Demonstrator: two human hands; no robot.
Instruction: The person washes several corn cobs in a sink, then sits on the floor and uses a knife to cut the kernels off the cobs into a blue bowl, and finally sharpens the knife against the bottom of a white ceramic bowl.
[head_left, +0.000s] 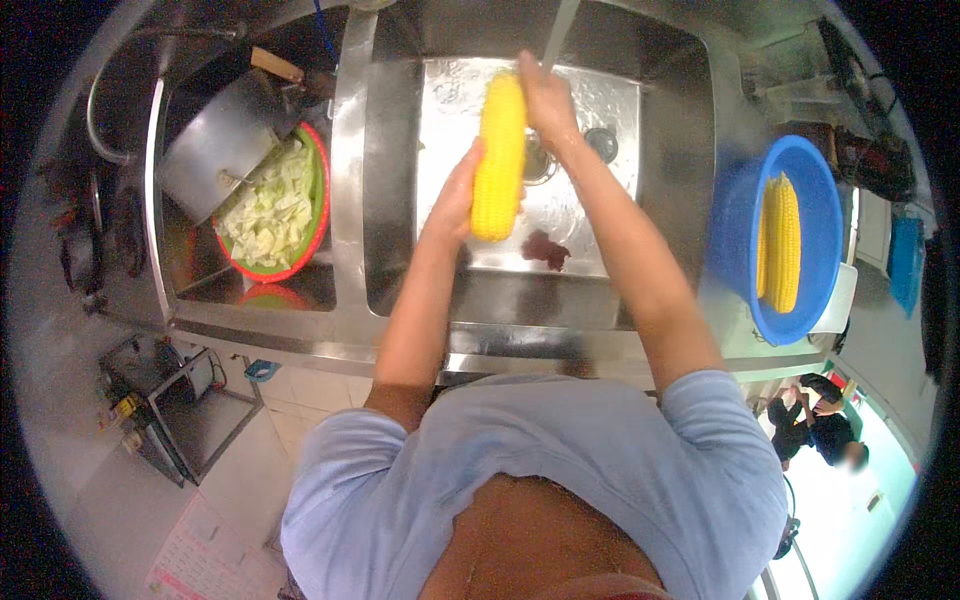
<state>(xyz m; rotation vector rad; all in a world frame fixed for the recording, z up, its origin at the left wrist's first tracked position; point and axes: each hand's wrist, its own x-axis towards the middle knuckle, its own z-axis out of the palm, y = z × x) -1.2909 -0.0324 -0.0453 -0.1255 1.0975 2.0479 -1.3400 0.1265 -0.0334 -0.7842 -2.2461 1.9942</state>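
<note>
A husked ear of yellow corn (499, 161) is held lengthwise over a stainless steel sink basin (540, 292). My left hand (457, 196) is wrapped around its lower half. My right hand (549, 101) is beside the corn's upper end, with fingers extended near a stream of water (559, 37); whether it touches the corn is hard to tell. Below the corn lie the drain (538, 163), a dark round strainer or plug (601, 145) and a dark reddish scrap (546, 250) on the wet basin floor.
In the left basin, a metal pot (225, 146) tilts over a red-rimmed green colander (319, 202) of chopped cabbage (274, 214). On the right counter, a blue plastic basin (821, 247) holds more husked corn (784, 240). A person in dark clothes (829, 435) is farther off at lower right.
</note>
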